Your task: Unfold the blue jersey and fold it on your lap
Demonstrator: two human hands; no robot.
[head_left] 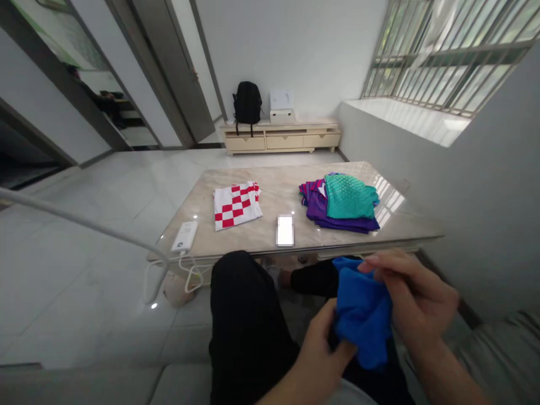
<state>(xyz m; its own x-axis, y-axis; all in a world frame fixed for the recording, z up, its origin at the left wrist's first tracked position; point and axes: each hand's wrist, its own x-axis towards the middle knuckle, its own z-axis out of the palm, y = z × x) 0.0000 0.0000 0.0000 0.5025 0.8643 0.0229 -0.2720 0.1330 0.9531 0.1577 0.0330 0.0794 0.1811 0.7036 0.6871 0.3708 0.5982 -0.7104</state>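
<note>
A bunched piece of blue cloth (365,315) hangs between my two hands, above my right thigh. My left hand (323,349) grips its lower left side, the thumb tucked near the bottom fold. At its upper right edge, the fingers of my right hand (413,292) pinch the fabric. The cloth is crumpled, so its full shape is hidden. On the table ahead lie a folded red-and-white checkered garment (237,205) at the left and a stack of folded clothes at the right, with a teal garment (350,197) over purple ones (316,205).
A glossy marble-look table (278,180) stands before my knees. On it are a white power bank (184,236) with a cable and a blurred-out white rectangle (285,230). Beyond, a low cabinet (284,138) holds a black backpack (247,103) and white boxes (282,107). A person sits beyond the left doorway.
</note>
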